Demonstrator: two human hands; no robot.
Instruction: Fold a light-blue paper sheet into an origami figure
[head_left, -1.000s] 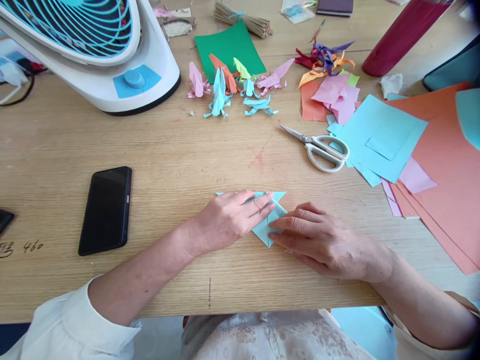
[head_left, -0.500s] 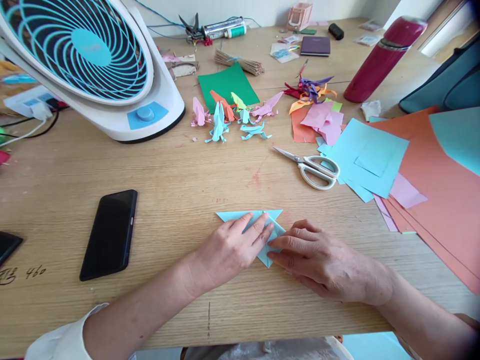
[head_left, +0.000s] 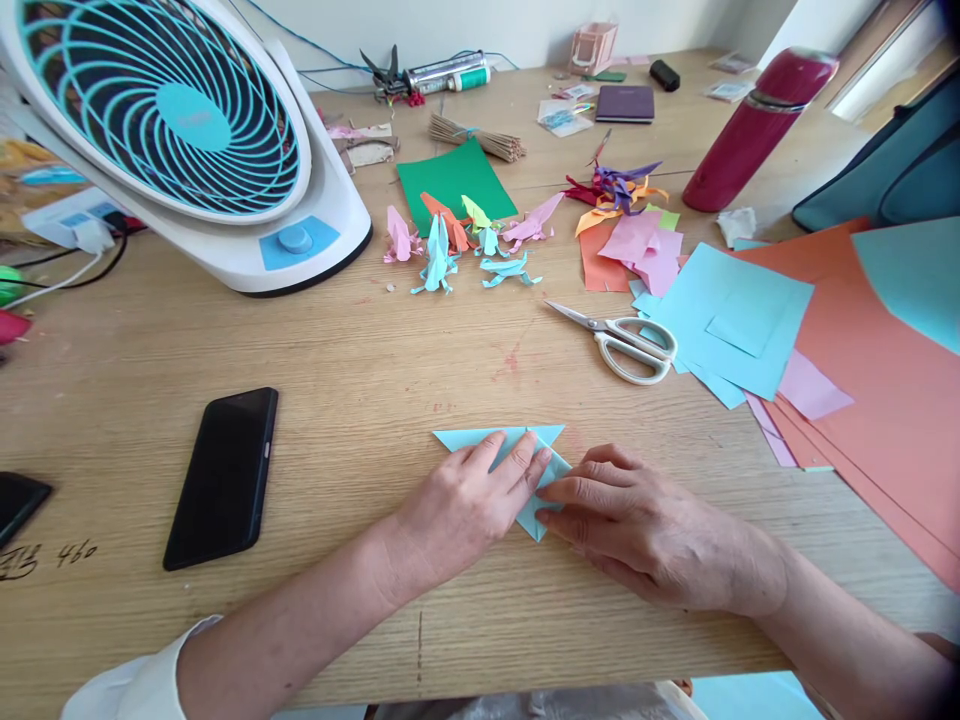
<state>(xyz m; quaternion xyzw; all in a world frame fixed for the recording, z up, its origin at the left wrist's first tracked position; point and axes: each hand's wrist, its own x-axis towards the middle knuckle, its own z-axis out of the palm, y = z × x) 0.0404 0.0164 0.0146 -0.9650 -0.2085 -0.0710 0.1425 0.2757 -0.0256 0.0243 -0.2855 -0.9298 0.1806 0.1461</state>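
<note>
A light blue sheet of origami paper (head_left: 480, 437), folded into a triangular shape, lies on the table in front of me. Its long straight edge faces away and a point faces me. My left hand (head_left: 476, 490) rests on it, fingers stretched out and pressing it against the wood. From the right, my right hand (head_left: 645, 520) has its curled thumb and fingertips closed at the paper's right flap. Both hands cover part of the folds. Beyond them stand several small folded paper figures (head_left: 437, 255) in blue, pink, orange and yellow-green.
White-handled scissors (head_left: 634, 345) lie beyond my right hand, beside blue paper sheets (head_left: 731, 300) and large orange sheets (head_left: 885, 430). A black phone (head_left: 221, 480) lies at left, below a fan (head_left: 322, 215). A red flask (head_left: 750, 140) and a green sheet (head_left: 457, 180) are farther back.
The whole view has shifted slightly, so things sit a little lower in the picture. My hands keep nearly the same hold on the paper.
</note>
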